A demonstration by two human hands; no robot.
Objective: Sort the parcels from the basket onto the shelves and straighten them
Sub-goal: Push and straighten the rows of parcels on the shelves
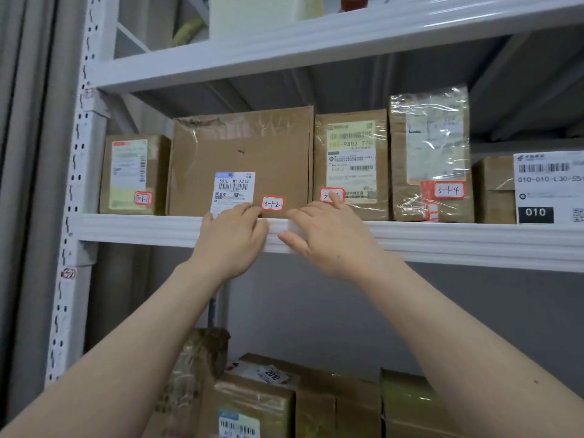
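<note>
**Both hands at the middle shelf, on two neighbouring parcels**

Middle shelf point(442, 238): holds five cardboard parcels in a row, all upright, fronts close to the rim.

From the left:
- small box tagged 3-1-1 point(136, 175)
- large box tagged 3-1-2 point(240, 147)
- just right of it, yellow-label box point(350, 159)
- plastic-wrapped box tagged 3-1-4 point(429, 143)
- low box with 010 label point(537, 184), cut off by the right edge

Left hand point(234, 241): lies over the rim, fingers loosely bent, tips against the lower front of the large box on its white label. Grips nothing.

Right hand point(328, 238): spread wide, forefinger covering part of the red-bordered tag on the yellow-label box. Holds nothing.

Lower shelf, near: more taped boxes point(262, 403).

Upper shelf point(316, 36): carries pale items, too unclear to name.

Left side: white perforated post point(72, 191), then grey curtain point(28, 153).
</note>
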